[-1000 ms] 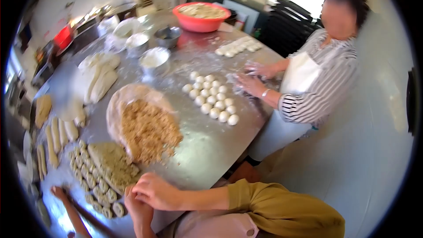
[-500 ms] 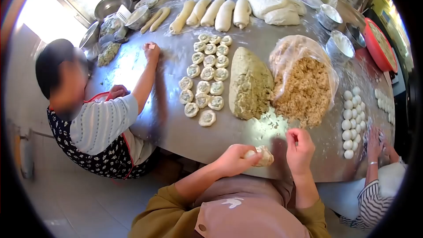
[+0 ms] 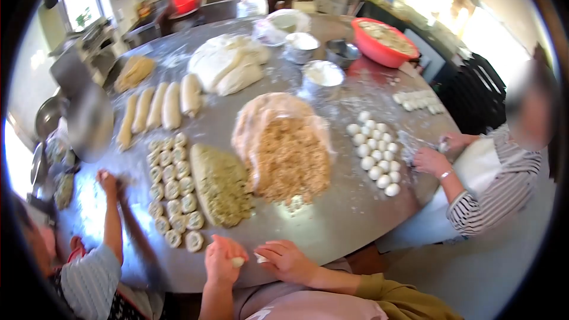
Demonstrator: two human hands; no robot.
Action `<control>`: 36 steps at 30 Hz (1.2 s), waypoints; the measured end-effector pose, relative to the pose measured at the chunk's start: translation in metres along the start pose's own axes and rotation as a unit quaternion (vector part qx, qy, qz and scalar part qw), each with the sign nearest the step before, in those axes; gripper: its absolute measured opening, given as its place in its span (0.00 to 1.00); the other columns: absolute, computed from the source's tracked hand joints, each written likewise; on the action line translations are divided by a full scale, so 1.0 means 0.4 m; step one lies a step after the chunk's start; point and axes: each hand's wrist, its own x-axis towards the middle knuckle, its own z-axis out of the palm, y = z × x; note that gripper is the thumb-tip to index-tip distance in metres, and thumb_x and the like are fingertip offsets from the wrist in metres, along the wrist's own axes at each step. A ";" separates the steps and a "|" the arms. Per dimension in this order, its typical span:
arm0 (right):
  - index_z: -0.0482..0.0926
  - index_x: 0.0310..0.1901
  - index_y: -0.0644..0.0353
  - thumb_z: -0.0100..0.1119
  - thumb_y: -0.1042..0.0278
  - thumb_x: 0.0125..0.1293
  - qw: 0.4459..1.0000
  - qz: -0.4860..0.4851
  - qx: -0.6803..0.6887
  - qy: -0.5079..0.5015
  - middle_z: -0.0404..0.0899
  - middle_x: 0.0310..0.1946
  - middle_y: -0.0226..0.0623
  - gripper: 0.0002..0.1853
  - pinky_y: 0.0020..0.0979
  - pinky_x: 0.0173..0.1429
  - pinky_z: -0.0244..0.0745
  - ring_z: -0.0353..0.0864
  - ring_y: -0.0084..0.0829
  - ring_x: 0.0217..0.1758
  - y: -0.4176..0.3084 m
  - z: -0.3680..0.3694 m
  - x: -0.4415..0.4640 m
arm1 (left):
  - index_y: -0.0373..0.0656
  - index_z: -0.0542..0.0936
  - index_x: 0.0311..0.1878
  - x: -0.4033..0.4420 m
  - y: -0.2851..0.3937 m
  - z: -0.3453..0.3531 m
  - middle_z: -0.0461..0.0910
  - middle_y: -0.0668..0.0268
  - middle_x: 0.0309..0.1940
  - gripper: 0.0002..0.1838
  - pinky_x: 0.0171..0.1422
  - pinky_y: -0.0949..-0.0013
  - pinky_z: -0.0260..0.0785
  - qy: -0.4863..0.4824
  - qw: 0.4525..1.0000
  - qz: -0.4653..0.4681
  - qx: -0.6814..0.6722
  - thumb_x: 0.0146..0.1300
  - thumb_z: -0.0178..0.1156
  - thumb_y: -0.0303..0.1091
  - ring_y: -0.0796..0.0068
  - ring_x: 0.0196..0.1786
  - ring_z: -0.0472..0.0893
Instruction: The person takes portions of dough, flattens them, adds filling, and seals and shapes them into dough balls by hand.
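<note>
- Metal table [image 3: 349, 231]: spanned mid-frame.
- Right hand [image 3: 290, 262], lower centre: lay fingers forward; grip unclear.
- Left hand [image 3: 221, 261], lower centre: curled round dough piece [image 3: 237, 262], apart from right hand.
- Dough piece: looked light, soft, squashable; best cupped loosely.
- White scrap [image 3: 261, 258]: showed at right hand.

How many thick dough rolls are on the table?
5 thick dough rolls, side by side, left of the white dough mass; the blur at left may hide more.
</note>
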 end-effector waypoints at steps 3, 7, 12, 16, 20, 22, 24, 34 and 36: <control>0.77 0.52 0.61 0.65 0.65 0.59 0.995 0.062 0.053 0.050 0.78 0.47 0.41 0.20 0.38 0.55 0.74 0.78 0.41 0.51 -0.003 -0.044 0.019 | 0.46 0.63 0.16 0.004 0.017 0.026 0.65 0.65 0.15 0.30 0.25 0.62 0.68 0.041 0.999 -0.028 -0.016 0.75 0.41 0.52 0.66 0.20 0.69; 0.74 0.56 0.62 0.63 0.64 0.63 0.986 0.097 0.103 0.086 0.78 0.47 0.42 0.22 0.37 0.51 0.76 0.76 0.45 0.51 -0.019 -0.092 0.086 | 0.46 0.63 0.17 0.020 0.035 0.048 0.64 0.66 0.15 0.29 0.29 0.63 0.69 0.084 0.996 0.006 0.002 0.75 0.42 0.52 0.67 0.21 0.70; 0.68 0.61 0.62 0.58 0.62 0.67 0.962 0.078 0.245 0.090 0.76 0.50 0.46 0.24 0.36 0.54 0.74 0.77 0.43 0.52 -0.062 -0.047 0.150 | 0.46 0.64 0.22 0.052 0.002 0.091 0.72 0.63 0.26 0.27 0.46 0.63 0.69 0.060 0.993 0.103 -0.014 0.74 0.43 0.55 0.68 0.35 0.74; 0.67 0.62 0.61 0.55 0.60 0.70 0.909 0.219 0.354 0.030 0.74 0.51 0.44 0.23 0.33 0.55 0.74 0.76 0.35 0.53 -0.062 -0.015 0.154 | 0.42 0.73 0.46 0.047 -0.021 0.129 0.71 0.53 0.59 0.29 0.70 0.57 0.58 -0.044 0.990 0.092 -0.100 0.72 0.39 0.61 0.61 0.64 0.67; 0.69 0.59 0.60 0.51 0.55 0.73 0.856 0.251 0.446 0.073 0.75 0.48 0.37 0.20 0.30 0.52 0.74 0.76 0.28 0.49 -0.014 -0.027 0.128 | 0.42 0.58 0.72 0.041 -0.012 0.142 0.62 0.53 0.68 0.35 0.74 0.54 0.53 -0.122 0.984 0.113 -0.059 0.72 0.40 0.59 0.57 0.72 0.59; 0.71 0.55 0.59 0.43 0.44 0.74 0.828 0.290 0.478 0.036 0.76 0.37 0.31 0.25 0.27 0.38 0.72 0.73 0.20 0.35 -0.010 -0.024 0.116 | 0.41 0.57 0.72 0.044 -0.015 0.160 0.62 0.53 0.68 0.37 0.75 0.54 0.52 -0.056 0.979 0.140 0.134 0.70 0.47 0.57 0.58 0.72 0.60; 0.78 0.44 0.58 0.38 0.37 0.73 0.818 0.282 0.500 0.029 0.78 0.36 0.33 0.30 0.28 0.38 0.73 0.76 0.21 0.36 -0.046 -0.030 0.118 | 0.37 0.73 0.60 0.014 -0.014 0.149 0.75 0.56 0.57 0.22 0.69 0.58 0.61 -0.172 0.972 0.129 0.093 0.68 0.55 0.42 0.59 0.65 0.71; 0.69 0.53 0.58 0.41 0.29 0.67 0.810 0.265 0.522 -0.021 0.75 0.32 0.29 0.35 0.22 0.26 0.65 0.73 0.19 0.26 -0.047 -0.044 0.123 | 0.38 0.69 0.66 -0.024 0.019 0.179 0.73 0.60 0.61 0.26 0.75 0.61 0.51 -0.147 0.977 0.156 -0.017 0.72 0.51 0.45 0.79 0.56 0.74; 0.69 0.51 0.57 0.38 0.27 0.67 0.773 0.289 0.563 -0.029 0.73 0.29 0.27 0.35 0.20 0.22 0.60 0.69 0.17 0.22 -0.055 -0.041 0.129 | 0.39 0.65 0.69 -0.024 0.031 0.159 0.64 0.61 0.68 0.29 0.73 0.63 0.54 -0.150 0.962 0.202 0.109 0.70 0.54 0.46 0.77 0.62 0.69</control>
